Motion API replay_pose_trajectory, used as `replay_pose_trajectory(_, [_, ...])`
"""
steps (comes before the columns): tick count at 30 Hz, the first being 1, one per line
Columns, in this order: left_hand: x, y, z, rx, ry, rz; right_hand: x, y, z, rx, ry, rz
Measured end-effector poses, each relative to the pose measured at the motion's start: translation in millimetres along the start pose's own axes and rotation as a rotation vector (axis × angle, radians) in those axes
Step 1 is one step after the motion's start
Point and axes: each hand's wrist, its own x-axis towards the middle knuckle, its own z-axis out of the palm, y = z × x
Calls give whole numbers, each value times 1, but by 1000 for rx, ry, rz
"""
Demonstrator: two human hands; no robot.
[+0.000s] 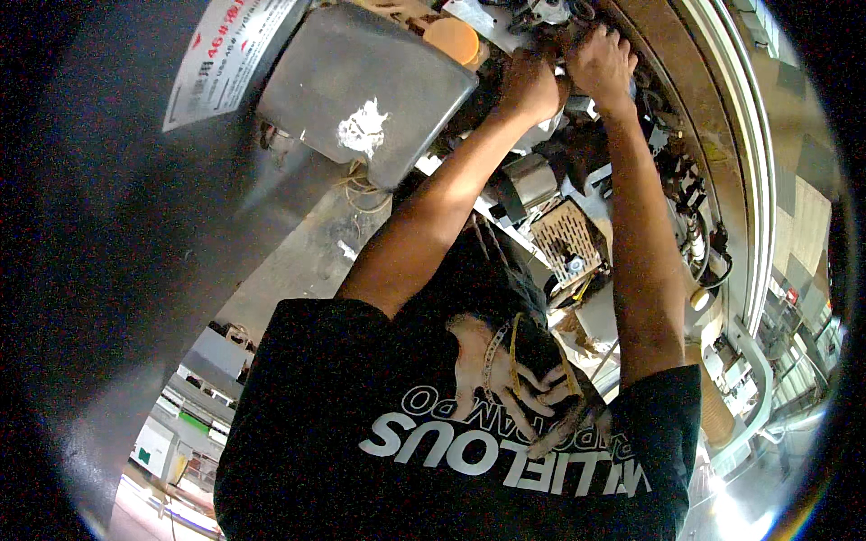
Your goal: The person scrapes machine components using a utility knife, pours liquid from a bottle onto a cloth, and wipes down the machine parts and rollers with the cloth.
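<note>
Fingers first, head view: left hand [532, 87] curled, fingertips hidden; can't tell if it grips anything. Right hand [600, 70] just beside it, fingers bent and slightly spread; can't tell its grip either. Both are in at the dark machine parts [561, 41], which lie between and just beyond the fingers; too dark and cluttered to say which piece is touched. Silvery metal fittings [547, 11] just past the fingers, far side.

Left of the left fingers: round orange cap [451, 40] near, then big grey housing [370, 77] with a ragged white patch [363, 129]. Farther left, white label [230, 59] with red and black print.

Below the fingers, between the forearms: shiny cylinder [532, 179], then slotted tan plate [566, 236]. Yellow strip [585, 287] lower still.

Right of the right fingers: curved brown rim [695, 81], running down past the forearm.

Lower left of the left fingers, well apart: loose coil of thin line [361, 191] by the housing's lower edge. Black T-shirt [307, 406] well below both hands, hand print on chest.
</note>
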Motion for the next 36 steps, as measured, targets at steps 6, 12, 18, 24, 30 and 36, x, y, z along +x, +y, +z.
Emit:
replay_pose_trajectory(6, [-2, -9, -5, -40, 16, -65, -6, -21, -16, 33, -96, 12])
replay_pose_trajectory(12, [-3, -4, 6, -24, 56, 17, -3, -14, -12, -93, -133, 117])
replay_pose_trajectory(18, [3, -2, 10, -49, 108, 44, 10, -2, 6, 46, 102, -45])
replay_pose_trajectory(24, [-21, 6, 2, -75, -50, 7, 1, 7, -2, -63, -43, 60])
replay_pose_trajectory(30, [4, 0, 6, -131, 168, 62, 10, -7, -2, 30, 167, -156])
replay_pose_trajectory(36, [-12, -6, -11, -147, 22, -197, 0, 22, -4, 109, 63, -95])
